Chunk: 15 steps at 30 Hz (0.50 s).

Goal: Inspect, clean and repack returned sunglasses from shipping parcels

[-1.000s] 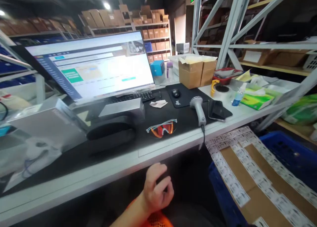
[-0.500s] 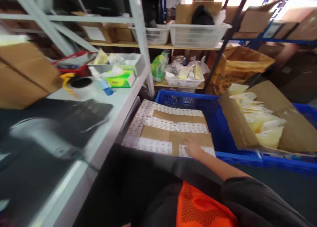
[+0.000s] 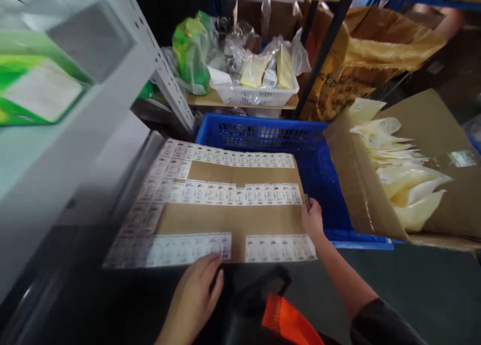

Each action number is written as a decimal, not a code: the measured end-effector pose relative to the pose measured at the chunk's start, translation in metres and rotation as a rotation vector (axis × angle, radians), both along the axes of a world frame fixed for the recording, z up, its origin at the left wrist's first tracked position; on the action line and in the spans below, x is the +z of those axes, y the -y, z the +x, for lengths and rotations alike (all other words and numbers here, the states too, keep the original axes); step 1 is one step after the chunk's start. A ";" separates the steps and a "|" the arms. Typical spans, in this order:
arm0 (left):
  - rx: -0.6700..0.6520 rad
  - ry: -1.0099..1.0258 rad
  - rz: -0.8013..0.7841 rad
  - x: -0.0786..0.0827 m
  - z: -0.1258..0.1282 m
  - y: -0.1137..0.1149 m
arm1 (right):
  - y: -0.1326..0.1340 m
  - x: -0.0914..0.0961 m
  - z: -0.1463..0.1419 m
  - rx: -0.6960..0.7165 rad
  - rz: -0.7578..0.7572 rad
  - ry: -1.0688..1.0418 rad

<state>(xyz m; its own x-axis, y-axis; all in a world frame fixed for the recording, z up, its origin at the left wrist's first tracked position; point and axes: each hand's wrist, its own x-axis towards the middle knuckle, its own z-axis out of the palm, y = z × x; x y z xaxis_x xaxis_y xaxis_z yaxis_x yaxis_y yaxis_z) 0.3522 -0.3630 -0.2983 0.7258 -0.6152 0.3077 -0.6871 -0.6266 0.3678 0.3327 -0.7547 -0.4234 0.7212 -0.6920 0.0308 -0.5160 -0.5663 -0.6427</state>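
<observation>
A flat brown cardboard piece (image 3: 210, 219) covered with rows of small white printed labels (image 3: 210, 192) lies partly over a blue plastic crate (image 3: 259, 129). My left hand (image 3: 197, 290) is at its near edge, fingertips touching the cardboard by the lower row of labels, thumb apart. My right hand (image 3: 312, 219) is at the right edge of the cardboard with curled fingers that seem to grip that edge. A small dark sliver shows at its fingertips; what it is I cannot make out.
On the right stands an open cardboard box (image 3: 349, 179) with pale yellow packets (image 3: 409, 174). A white basket (image 3: 259, 95) of bagged items sits on the shelf behind, beside a large brown sack (image 3: 361, 59). A table (image 3: 93, 134) and white upright (image 3: 158, 49) border the left.
The view has come closer and lower over the cardboard. My right hand has shifted from its near part to its right edge. My left hand has come up to its near edge.
</observation>
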 end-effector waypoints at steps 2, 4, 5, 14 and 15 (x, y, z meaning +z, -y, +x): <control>-0.029 -0.027 0.066 -0.019 0.023 0.026 | 0.001 -0.009 -0.002 -0.044 0.038 -0.047; -0.045 -0.030 0.141 -0.044 0.039 0.049 | -0.006 -0.013 -0.007 -0.060 0.058 -0.088; -0.050 -0.024 0.173 -0.056 0.044 0.061 | -0.010 -0.014 -0.011 -0.066 0.063 -0.101; -0.059 -0.092 0.248 -0.110 0.063 0.146 | -0.029 -0.002 -0.021 -0.116 0.061 -0.069; -0.045 -0.096 0.251 -0.110 0.062 0.150 | -0.030 -0.001 -0.022 -0.116 0.057 -0.062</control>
